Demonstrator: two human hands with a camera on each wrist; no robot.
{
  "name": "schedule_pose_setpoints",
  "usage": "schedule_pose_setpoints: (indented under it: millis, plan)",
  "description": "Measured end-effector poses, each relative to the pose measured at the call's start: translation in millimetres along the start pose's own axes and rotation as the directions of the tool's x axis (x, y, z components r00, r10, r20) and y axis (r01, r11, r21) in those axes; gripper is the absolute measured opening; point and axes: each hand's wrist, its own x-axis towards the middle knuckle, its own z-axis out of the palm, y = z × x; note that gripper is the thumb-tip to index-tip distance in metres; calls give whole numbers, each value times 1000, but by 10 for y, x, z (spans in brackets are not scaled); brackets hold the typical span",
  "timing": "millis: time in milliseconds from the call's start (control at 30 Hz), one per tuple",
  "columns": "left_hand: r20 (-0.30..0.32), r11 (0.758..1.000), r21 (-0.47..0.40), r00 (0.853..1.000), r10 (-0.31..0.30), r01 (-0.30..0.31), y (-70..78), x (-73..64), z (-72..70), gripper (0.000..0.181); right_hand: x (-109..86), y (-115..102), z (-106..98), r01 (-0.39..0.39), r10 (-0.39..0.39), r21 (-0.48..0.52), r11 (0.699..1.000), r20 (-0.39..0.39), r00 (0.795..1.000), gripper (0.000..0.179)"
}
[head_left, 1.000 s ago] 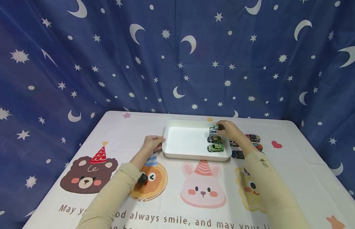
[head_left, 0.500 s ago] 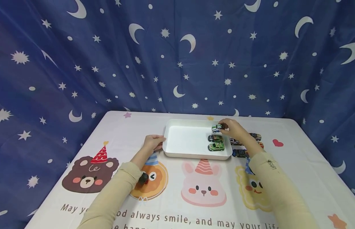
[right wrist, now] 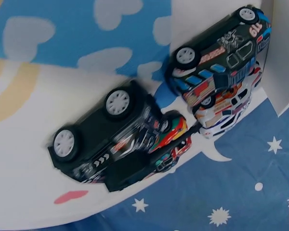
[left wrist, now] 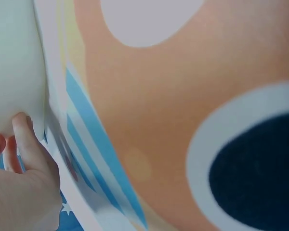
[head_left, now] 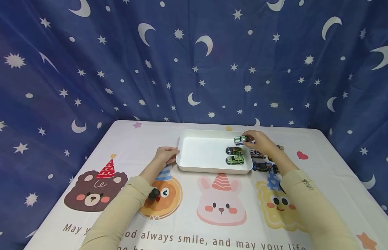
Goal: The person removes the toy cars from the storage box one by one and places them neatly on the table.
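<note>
My left hand (head_left: 166, 155) pinches the left rim of a shallow white tray (head_left: 200, 152) between thumb and fingers; the left wrist view shows the thumb (left wrist: 23, 127) on the tray's wall. At the tray's back right corner, my right hand (head_left: 259, 141) holds a white, green and blue toy car (head_left: 240, 140) by its right end. Two more toy cars sit inside the tray in front of it, a dark one (head_left: 234, 151) and a bright green one (head_left: 235, 160). They form a column along the right wall with the held car.
Right of the tray, several toy cars stand on the tablecloth, among them a dark blue one (head_left: 262, 167), a white one (head_left: 257, 154) and a black off-roader (right wrist: 106, 139). A small black object (head_left: 154, 194) lies by my left forearm. A starry blue curtain (head_left: 194, 62) hangs behind the table.
My right hand has shifted slightly right with the white, green and blue car, closer to the tray's right wall. My left hand keeps its hold on the tray rim.
</note>
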Motion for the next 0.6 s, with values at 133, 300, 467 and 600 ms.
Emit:
schedule_pose_setpoints:
  millis: [133,300,467,600]
  plan:
    - [19,1000,-12,1000,2,-2,0,2,-12,35,-98,-1,-53,26,-26,-1,1000,-13,1000,39]
    - [18,1000,2,1000,-7,7,12,-5,2,34,-224,43,-103,19,-19,22,1000,-20,1000,40]
    - [6,1000,11,1000,-4,4,15,-3,-16,35,-307,68,-144,29,-28,27,999,-39,999,41]
    - [16,1000,-1,1000,-22,22,23,9,-18,36,-371,79,-194,29,-29,-3,1000,-48,998,40]
